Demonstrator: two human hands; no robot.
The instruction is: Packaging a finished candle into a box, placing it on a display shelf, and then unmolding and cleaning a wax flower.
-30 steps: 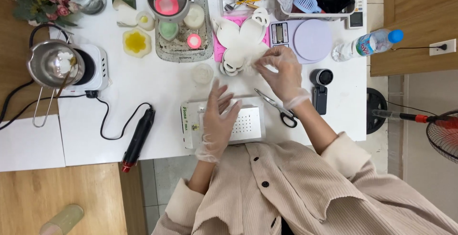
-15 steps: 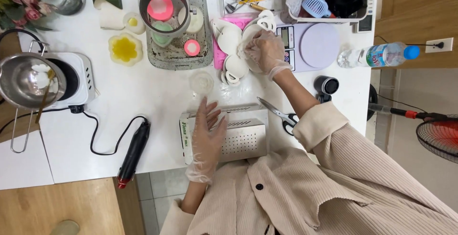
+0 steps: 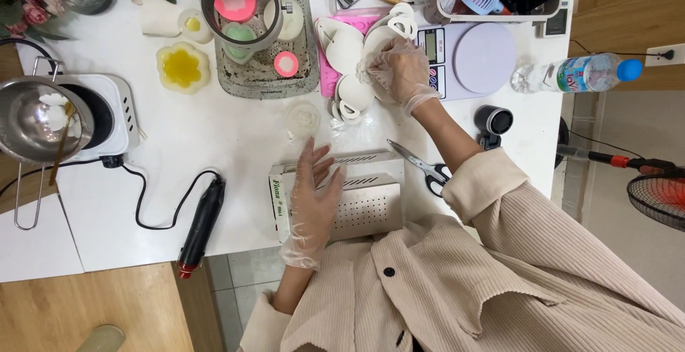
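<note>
White table (image 3: 214,145): right fingers (image 3: 378,66) around white mould (image 3: 371,41)

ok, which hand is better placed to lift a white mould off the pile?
Right. The right hand is already on the white moulds beside the scale. The left hand lies flat on the perforated metal box.

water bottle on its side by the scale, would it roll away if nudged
Probably: the water bottle is round, lying on its side near the table edge. It looks clear plastic and partly full, so likely light, with its weight shifting as it moves.
</note>
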